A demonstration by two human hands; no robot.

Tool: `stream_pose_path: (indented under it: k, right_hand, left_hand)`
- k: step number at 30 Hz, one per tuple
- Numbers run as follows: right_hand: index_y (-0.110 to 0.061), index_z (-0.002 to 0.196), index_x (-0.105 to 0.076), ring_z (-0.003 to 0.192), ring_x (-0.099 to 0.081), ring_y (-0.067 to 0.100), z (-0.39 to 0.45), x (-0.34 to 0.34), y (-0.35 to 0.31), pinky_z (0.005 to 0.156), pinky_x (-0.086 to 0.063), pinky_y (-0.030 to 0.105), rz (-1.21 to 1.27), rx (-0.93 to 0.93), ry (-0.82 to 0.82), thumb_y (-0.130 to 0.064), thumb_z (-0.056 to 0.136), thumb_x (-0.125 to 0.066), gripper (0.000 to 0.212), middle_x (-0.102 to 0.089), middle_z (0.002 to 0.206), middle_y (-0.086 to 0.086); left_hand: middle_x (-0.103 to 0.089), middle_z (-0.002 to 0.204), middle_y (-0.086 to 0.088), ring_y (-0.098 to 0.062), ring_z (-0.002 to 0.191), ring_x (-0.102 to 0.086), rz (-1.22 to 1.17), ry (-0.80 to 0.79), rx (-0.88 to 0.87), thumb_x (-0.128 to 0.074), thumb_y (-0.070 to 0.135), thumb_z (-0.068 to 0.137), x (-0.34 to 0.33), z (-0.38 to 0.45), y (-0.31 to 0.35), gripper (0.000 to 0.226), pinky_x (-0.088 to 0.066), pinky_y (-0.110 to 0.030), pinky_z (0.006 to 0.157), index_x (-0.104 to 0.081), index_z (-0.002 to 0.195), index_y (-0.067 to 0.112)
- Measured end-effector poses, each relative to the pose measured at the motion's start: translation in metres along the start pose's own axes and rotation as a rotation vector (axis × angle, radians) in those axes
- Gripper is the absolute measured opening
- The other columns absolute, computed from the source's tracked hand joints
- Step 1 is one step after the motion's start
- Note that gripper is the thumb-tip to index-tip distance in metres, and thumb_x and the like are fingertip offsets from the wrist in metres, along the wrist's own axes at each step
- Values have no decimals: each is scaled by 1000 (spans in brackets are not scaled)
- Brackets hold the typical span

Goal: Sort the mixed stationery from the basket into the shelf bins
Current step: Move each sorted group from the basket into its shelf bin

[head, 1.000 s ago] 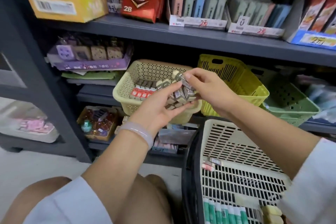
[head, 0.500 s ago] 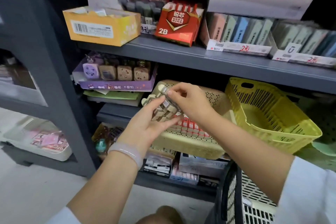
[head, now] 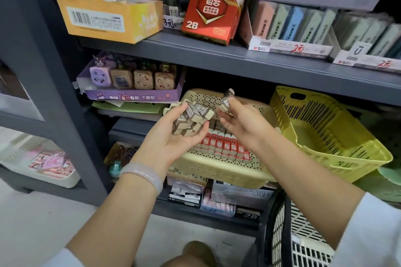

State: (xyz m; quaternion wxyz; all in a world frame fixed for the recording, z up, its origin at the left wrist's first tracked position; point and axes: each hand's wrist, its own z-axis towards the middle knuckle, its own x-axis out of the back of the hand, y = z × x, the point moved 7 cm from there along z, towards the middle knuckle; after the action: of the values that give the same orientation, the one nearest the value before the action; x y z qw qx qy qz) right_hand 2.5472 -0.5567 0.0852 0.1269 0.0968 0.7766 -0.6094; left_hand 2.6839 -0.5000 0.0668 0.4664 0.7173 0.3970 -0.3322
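Pile of small brown-wrapped erasers (head: pixel 191 120) sits in the left hand (head: pixel 171 136), palm up, fingers cupped around it. Right hand (head: pixel 243 123) just beside, thumb and fingertips pinching one eraser (head: pixel 225 101) lifted clear of the pile. Both hands over the beige bin (head: pixel 219 169) on the middle shelf, above its rows of red-wrapped erasers (head: pixel 223 147). Yellow bin (head: pixel 325 136) to the right. White basket (head: pixel 303 238) at lower right.

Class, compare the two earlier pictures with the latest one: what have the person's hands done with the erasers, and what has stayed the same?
The right hand has drawn away from the left hand, pinching one eraser lifted off the pile of erasers. Earlier, both hands met over that pile. Unchanged: the left hand still cups the pile above the beige bin, and the yellow bin remains beside it.
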Motion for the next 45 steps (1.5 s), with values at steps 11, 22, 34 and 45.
stream_pose_path:
  k: [11,22,34,45]
  right_hand:
    - [-8,97,-58,82,-62,16,10,52,25,70,-52,25,-202,-162,60,-23,92,-54,17,-67,89,7]
    - [-4,87,-60,59,-52,10,23,85,9,51,-47,16,-542,-188,110,-19,89,-60,15,-62,73,5]
    - [-6,113,-58,73,-63,19,94,51,20,81,-55,31,-1061,-91,167,-20,90,-58,26,-67,98,13]
    - [-6,69,-58,50,-61,12,100,55,28,63,-56,26,-1258,-194,210,-22,86,-62,23,-63,48,1]
  left_hand:
    - [-63,107,-20,-35,99,-63,45,67,-126,-68,3,77,4,-3,21,13,-56,-49,76,-62,89,3]
    - [-66,103,-17,-30,96,-66,127,106,-145,-67,2,79,4,2,22,9,-57,-47,75,-62,86,5]
    - [-73,75,-13,-23,75,-71,174,113,-151,-68,2,76,4,10,21,7,-57,-45,73,-63,80,5]
    - [-72,68,-12,-25,76,-69,166,118,-145,-67,2,77,2,8,21,9,-58,-45,72,-61,82,5]
